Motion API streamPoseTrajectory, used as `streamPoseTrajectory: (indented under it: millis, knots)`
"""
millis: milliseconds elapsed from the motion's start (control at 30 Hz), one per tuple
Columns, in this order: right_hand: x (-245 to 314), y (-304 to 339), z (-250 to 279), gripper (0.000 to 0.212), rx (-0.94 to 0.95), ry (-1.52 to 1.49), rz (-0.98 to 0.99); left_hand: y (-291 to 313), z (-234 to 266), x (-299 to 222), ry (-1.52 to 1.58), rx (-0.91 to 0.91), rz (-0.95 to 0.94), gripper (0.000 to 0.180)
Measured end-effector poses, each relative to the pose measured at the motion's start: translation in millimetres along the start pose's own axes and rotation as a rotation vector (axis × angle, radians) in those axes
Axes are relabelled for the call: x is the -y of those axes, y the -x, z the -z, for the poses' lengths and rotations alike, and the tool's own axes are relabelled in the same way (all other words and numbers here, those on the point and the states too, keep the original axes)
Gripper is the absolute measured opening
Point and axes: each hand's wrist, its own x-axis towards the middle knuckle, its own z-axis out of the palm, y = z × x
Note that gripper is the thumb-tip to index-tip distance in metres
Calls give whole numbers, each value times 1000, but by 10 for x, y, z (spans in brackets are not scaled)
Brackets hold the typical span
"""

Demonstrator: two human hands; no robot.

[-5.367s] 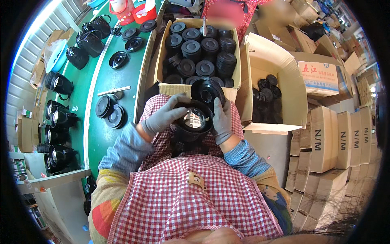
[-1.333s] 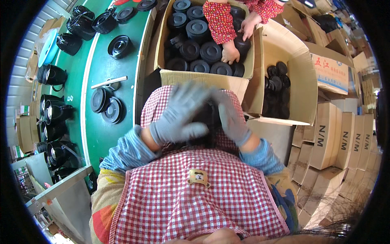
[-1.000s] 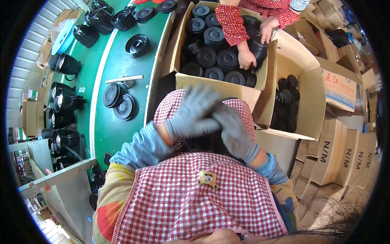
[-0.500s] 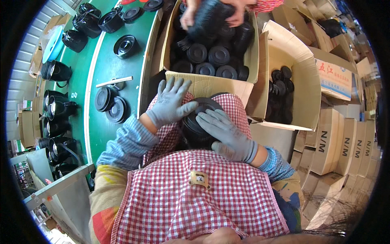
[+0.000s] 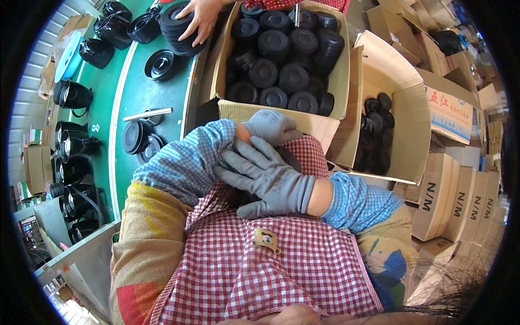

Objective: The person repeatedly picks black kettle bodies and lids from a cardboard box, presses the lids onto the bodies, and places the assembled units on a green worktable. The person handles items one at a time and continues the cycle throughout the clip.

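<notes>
A black round part [image 5: 291, 158] sits in my lap, mostly covered by my hands and forearm. My left hand [image 5: 269, 127], in a grey glove, reaches over its far side with the fingers curled under. Whatever the left fingers may hold is hidden. Across the lap comes my right hand [image 5: 271, 181], also gloved in grey, palm down with fingers stretched and spread. Its fingertips touch my left wrist and the blue checked sleeve [image 5: 187, 157]. Only a dark edge of the part shows around the right hand.
Ahead, a cardboard box [image 5: 338, 111] holds many stacked black lids [image 5: 292, 77]; a second box [image 5: 409, 114] holds more. On the green table [image 5: 143, 97] lie black lids, a metal bar [image 5: 148, 114] and black kettles [image 5: 76, 143]. A co-worker's hand [image 5: 200, 21] rests on a lid stack [image 5: 179, 32].
My left hand has swung right and curled its fingers; my right hand has slid left, crossing to the left wrist. The co-worker's lid stack has moved from above the box to the table.
</notes>
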Motion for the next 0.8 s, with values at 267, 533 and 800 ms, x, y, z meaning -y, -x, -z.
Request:
streamPoseTrajectory:
  millis: [267,533,800]
  knots:
    - [-365,184,125,88,200,54,66,80,-315,469,389,-16,51,38]
    - [-629,388,262,63,-57,-45,-102,145,-436,239,324,-258,-530,34]
    - [-365,174,220,59,-346,105,301,19,-282,79,76,-80,-427,27]
